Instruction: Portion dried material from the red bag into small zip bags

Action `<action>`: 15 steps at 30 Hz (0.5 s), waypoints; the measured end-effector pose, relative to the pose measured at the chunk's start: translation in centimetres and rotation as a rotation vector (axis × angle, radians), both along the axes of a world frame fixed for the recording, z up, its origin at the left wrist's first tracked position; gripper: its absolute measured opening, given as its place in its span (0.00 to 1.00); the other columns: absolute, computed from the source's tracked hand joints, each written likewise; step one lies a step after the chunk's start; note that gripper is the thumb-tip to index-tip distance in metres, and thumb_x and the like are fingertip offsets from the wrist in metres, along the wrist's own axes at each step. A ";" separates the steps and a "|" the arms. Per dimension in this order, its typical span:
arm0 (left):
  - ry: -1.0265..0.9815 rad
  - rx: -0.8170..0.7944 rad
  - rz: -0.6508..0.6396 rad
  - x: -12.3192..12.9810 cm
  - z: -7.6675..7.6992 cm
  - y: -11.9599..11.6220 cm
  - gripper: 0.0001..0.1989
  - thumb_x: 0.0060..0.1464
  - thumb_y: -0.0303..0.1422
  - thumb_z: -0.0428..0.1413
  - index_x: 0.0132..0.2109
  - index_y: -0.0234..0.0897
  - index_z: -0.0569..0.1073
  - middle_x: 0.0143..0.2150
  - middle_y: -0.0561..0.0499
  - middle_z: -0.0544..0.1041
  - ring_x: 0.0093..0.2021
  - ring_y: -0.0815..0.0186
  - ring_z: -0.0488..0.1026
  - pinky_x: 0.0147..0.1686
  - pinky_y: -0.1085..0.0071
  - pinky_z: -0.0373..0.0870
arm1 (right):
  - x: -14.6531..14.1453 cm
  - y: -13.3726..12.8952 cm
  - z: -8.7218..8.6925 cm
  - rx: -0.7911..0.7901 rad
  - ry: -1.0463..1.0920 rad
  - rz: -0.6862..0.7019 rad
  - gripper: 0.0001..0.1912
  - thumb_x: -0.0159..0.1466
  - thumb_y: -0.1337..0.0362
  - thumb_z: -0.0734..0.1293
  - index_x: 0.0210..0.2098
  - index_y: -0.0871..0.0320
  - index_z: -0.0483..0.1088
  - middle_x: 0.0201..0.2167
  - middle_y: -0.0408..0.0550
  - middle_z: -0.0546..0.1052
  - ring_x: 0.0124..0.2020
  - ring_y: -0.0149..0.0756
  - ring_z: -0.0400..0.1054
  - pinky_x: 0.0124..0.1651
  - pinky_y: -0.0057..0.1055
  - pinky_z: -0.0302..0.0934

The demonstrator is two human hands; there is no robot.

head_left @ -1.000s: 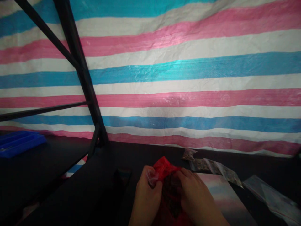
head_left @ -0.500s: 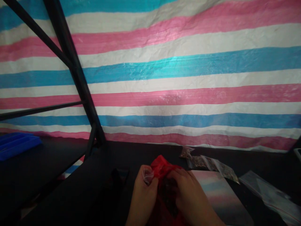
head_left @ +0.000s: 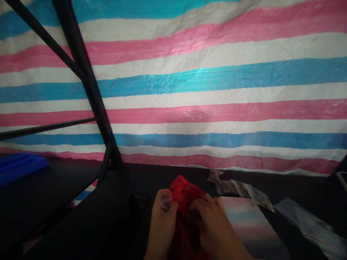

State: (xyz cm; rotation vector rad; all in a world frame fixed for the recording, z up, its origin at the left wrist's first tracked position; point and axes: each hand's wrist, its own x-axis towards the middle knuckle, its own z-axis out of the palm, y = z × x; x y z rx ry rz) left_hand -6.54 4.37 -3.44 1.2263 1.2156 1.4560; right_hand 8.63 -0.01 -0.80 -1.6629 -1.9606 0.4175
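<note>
Fingers of your left hand (head_left: 162, 225) are curled closed, pinching a small clear plastic sleeve (head_left: 165, 199) against the gathered top of a red plastic bag (head_left: 181, 191). Your right hand (head_left: 214, 225) lies with its fingers bent over the front of the bag, pressing on the dark contents (head_left: 193, 227) showing through the film. The bag sits between your hands at the near edge of the view, with its lower end cut off by the frame. It should handle as thin, soft, light film, probably slippery and easy to tear, so the gathered top looks like the surest place to hold, with some support underneath (how heavy the contents are, you can't tell from here). Just past your right hand lies a printed card (head_left: 252, 225) in pink and blue, and beyond it a row of small plastic packets (head_left: 227, 187) of dark granular matter. Larger clear zip bags (head_left: 306, 224) lie further right. All of this rests on a black tabletop (head_left: 168, 173). Off to the far left sits a blue plastic tray (head_left: 18, 167), and a black metal frame (head_left: 89, 86) stands before a pink, white and blue striped tarpaulin (head_left: 217, 90).
</note>
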 end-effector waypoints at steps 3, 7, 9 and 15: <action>0.013 0.018 0.074 0.2 0.0 0.0 0.08 0.46 0.36 0.58 0.36 0.41 0.70 0.29 0.57 0.70 0.29 0.64 0.71 0.32 0.68 0.72 | -0.2 -0.2 0.2 -0.051 0.068 -0.052 0.24 0.53 0.82 0.63 0.39 0.52 0.82 0.42 0.48 0.84 0.49 0.47 0.72 0.53 0.40 0.59; 0.039 0.071 0.182 0.6 0.4 0.0 0.09 0.45 0.34 0.55 0.37 0.41 0.68 0.31 0.56 0.71 0.29 0.65 0.71 0.30 0.69 0.71 | 0.7 0.0 -0.1 -0.158 0.230 -0.138 0.23 0.55 0.79 0.66 0.42 0.49 0.83 0.45 0.47 0.84 0.53 0.50 0.73 0.60 0.46 0.61; 0.056 0.098 0.226 0.9 0.6 -0.1 0.09 0.46 0.34 0.55 0.38 0.42 0.68 0.31 0.56 0.70 0.28 0.64 0.71 0.30 0.68 0.72 | 1.4 0.2 -0.5 -0.160 0.363 -0.110 0.21 0.56 0.76 0.67 0.43 0.50 0.83 0.44 0.46 0.84 0.53 0.50 0.75 0.61 0.47 0.62; 0.143 0.175 0.303 0.9 0.5 -0.4 0.10 0.53 0.36 0.57 0.43 0.42 0.70 0.40 0.50 0.74 0.39 0.56 0.75 0.42 0.57 0.74 | 2.7 0.7 0.4 -0.187 0.712 0.026 0.14 0.56 0.67 0.68 0.41 0.56 0.81 0.41 0.50 0.85 0.47 0.49 0.80 0.55 0.44 0.69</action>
